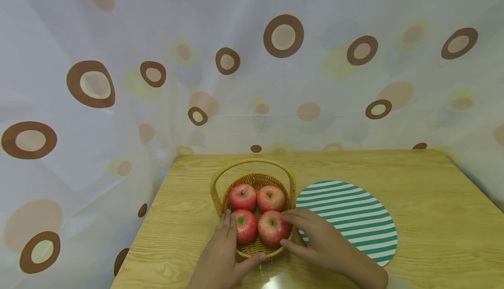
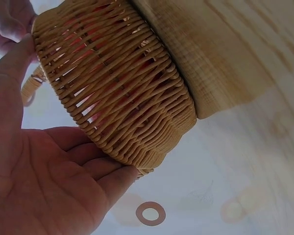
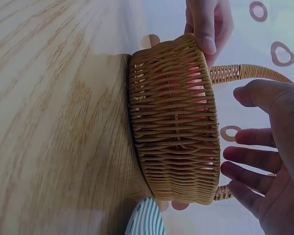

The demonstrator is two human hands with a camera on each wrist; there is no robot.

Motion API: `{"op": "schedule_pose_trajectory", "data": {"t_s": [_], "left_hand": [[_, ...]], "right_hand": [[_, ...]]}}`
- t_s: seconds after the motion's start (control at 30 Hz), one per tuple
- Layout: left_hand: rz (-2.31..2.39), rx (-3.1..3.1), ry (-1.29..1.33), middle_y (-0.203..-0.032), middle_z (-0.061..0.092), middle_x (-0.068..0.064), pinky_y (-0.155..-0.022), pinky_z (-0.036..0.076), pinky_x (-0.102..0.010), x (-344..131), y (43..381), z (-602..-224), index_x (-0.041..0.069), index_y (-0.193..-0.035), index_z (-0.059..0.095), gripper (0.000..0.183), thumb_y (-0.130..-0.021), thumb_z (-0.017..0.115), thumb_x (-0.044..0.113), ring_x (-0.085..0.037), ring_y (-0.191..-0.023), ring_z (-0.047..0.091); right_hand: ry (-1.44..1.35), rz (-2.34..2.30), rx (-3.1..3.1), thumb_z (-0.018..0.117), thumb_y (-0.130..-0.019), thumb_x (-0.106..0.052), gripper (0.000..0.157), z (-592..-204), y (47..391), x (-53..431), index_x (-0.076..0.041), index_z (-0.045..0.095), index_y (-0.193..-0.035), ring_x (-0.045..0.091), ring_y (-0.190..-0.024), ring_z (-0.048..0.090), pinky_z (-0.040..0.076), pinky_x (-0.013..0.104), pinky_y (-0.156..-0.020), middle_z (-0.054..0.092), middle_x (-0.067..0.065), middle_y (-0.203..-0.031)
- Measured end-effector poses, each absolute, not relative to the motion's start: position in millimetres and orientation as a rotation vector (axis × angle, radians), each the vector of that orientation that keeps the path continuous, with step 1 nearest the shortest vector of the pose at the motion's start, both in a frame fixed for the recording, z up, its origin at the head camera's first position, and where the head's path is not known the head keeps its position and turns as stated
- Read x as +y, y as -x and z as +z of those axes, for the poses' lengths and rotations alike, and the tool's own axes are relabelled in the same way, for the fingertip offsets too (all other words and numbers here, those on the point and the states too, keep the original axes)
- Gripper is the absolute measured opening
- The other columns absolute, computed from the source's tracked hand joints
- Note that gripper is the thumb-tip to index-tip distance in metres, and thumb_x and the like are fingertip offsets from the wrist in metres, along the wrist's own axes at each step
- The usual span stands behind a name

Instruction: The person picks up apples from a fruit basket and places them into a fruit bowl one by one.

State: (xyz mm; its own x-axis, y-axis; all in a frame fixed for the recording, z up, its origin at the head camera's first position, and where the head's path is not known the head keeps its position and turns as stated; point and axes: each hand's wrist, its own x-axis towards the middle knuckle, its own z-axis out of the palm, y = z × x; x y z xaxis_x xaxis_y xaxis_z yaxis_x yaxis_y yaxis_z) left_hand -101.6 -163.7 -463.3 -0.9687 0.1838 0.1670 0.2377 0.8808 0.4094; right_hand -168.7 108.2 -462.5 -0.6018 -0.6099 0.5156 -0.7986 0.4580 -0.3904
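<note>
A wicker basket (image 1: 253, 254) with an arched handle stands on the table and holds several red apples (image 1: 243, 197). My left hand (image 1: 224, 254) rests at its left and near side, fingers extended along the rim and thumb at the near edge; in the left wrist view the palm (image 2: 49, 186) faces the woven wall. Over the right rim, my right hand (image 1: 315, 241) is at the front right apple (image 1: 272, 229), thumb and fingers spread apart. The right wrist view shows these fingers (image 3: 255, 159) loosely bent above the rim, with nothing between them.
Right of the basket lies a round green-and-white striped placemat (image 1: 350, 214), partly under my right forearm. The wooden table (image 1: 433, 201) meets a patterned curtain (image 1: 252, 83) at the back and left. The basket handle (image 1: 252, 160) arches over its far half.
</note>
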Motion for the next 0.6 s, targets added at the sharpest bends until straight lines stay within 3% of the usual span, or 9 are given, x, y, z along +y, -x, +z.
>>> {"op": "schedule_pose_trajectory", "data": {"t_s": [0.6], "left_hand": [[-0.643,-2.926,0.332,-0.167,0.037,-0.03,-0.119,0.044,-0.058,-162.0,97.7,-463.5,-0.013,-0.156,0.041,0.111,-0.093,0.061,0.077,-0.046,-0.156,0.036]], "right_hand": [[-1.185,0.819,-2.427,0.082,-0.094,-0.038,0.049,-467.8,171.3,98.9,-0.01,0.071,-0.133,0.018,-0.126,0.067,0.061,0.042,-0.101,0.071,-0.001,-0.135]]}}
